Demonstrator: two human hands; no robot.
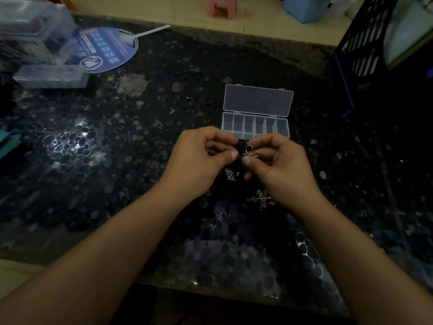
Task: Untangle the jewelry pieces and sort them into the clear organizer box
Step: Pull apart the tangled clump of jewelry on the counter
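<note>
Both hands meet over the dark speckled table just in front of the clear organizer box (pixel 255 125), whose lid lies open and whose compartments look empty. My left hand (pixel 199 158) pinches a small black piece of the jewelry tangle (pixel 242 148) between thumb and forefinger. My right hand (pixel 278 165) pinches the thin metal loops of the same tangle. Dark cords hang down from it between the hands. A silver ornate pendant (pixel 262 200) lies on the table below my right wrist, partly hidden by it.
A round blue paper fan (pixel 105 49) and clear plastic cases (pixel 50 76) lie at the far left. A dark mesh basket (pixel 365 43) stands at the far right. Beyond the table's far edge are a pink stool (pixel 221 7) and a blue bin (pixel 305 8).
</note>
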